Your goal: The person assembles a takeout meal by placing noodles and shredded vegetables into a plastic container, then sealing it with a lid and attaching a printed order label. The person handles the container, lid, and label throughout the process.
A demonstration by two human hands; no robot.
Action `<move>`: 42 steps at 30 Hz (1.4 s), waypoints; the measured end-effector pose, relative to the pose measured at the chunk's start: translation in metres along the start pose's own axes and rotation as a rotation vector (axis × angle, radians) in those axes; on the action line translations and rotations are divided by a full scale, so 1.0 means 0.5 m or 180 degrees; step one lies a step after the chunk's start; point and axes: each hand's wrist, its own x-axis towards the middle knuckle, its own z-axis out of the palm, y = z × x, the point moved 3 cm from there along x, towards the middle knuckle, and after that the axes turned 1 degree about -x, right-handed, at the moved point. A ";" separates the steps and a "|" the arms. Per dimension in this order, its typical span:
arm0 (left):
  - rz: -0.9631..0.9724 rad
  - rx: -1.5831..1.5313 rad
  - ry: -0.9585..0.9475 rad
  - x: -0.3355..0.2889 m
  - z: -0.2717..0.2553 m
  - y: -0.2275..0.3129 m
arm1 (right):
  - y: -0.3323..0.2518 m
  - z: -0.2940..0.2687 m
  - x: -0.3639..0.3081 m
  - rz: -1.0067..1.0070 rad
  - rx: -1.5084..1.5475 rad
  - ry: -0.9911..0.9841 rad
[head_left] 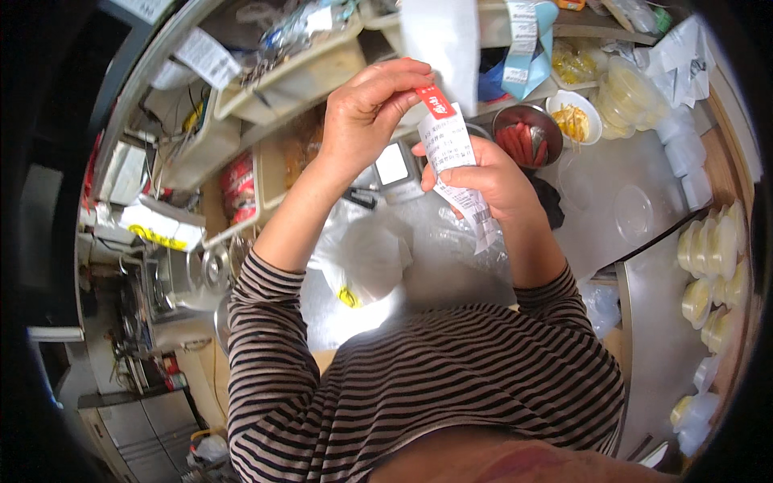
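Observation:
My left hand (366, 113) is raised over the counter, its thumb and fingers pinching the corner of a small red label (437, 103) with white characters. My right hand (493, 173) grips a long white printed receipt (447, 137), the thumb lying across its front. The red label meets the receipt's upper end; whether they are joined I cannot tell. The lower end of the receipt hangs below my right hand. Beneath my hands a tied, translucent plastic bag (366, 253) sits on the metal counter (326, 318).
A metal bowl of red sticks (523, 137) and a white bowl of yellow shreds (573, 121) stand at the right. Stacked clear containers (632, 88) line the back right. Filled round tubs (708, 249) sit at the right edge. Cream bins (298, 76) occupy the back shelf.

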 end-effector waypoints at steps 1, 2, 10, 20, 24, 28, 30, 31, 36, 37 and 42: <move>0.0047 0.0019 -0.0056 -0.021 -0.008 -0.001 | 0.007 0.014 -0.004 0.0192 0.0074 -0.0107; 0.0101 0.0090 -0.0084 -0.040 -0.016 -0.002 | 0.015 0.028 -0.006 0.0389 0.0133 -0.0187; 0.0343 0.0221 -0.0165 -0.151 -0.078 0.005 | 0.068 0.128 0.006 0.0653 0.0081 -0.0288; 0.0685 0.0577 -0.0003 -0.224 -0.143 0.025 | 0.105 0.189 0.026 0.0162 -0.0161 -0.0200; 0.0871 0.0808 0.0011 -0.248 -0.159 0.041 | 0.128 0.199 0.050 -0.0016 -0.0179 -0.0094; 0.0399 0.0742 0.0206 -0.304 -0.179 0.010 | 0.159 0.211 0.056 -0.0146 -0.0597 0.0023; -0.0327 0.1009 0.0382 -0.374 -0.204 -0.032 | 0.179 0.212 0.048 -0.0165 -0.0786 0.0097; -0.0598 0.1177 0.0774 -0.423 -0.221 -0.053 | 0.192 0.211 0.043 -0.0088 -0.0841 0.0146; -0.3720 0.1443 0.1399 -0.730 -0.264 -0.167 | 0.258 0.202 0.015 0.0107 -0.1053 0.0327; -0.3879 0.1536 0.0967 -0.774 -0.242 -0.169 | 0.273 0.201 0.010 0.0205 -0.1083 0.0339; -0.3255 0.0382 0.0822 -0.829 -0.119 -0.156 | 0.368 0.237 -0.022 0.0857 0.0759 -0.0272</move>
